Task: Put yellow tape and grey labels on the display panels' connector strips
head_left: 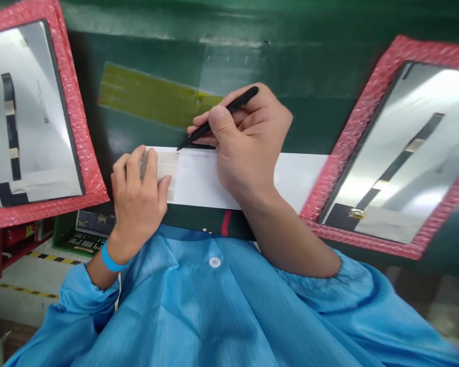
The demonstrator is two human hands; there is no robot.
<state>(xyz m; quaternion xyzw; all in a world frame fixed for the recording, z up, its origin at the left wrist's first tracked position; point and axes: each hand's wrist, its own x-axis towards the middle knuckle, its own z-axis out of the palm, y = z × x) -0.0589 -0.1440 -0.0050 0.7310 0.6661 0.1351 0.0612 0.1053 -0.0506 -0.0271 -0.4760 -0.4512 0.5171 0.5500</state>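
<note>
A long white paper strip (197, 176) lies across the green table near its front edge. Small pale, semi-transparent rectangular stickers (167, 168) cover its left end. My left hand (137, 191) rests on that end with the palm down and fingers spread. Above the strip, my right hand (250, 142) grips a black pen-shaped tool (229, 110) between thumb and fingers. Its narrow tip points down and left, at the upper edge of the sticker area; whether it touches cannot be made out.
Flat display panels with ribbon cables, a left panel (34, 153) and a right panel (401, 188), lie on pink bubble wrap (71, 102). A yellow film strip (145, 97) lies behind my hands. Below the table at left is a green crate (67, 232).
</note>
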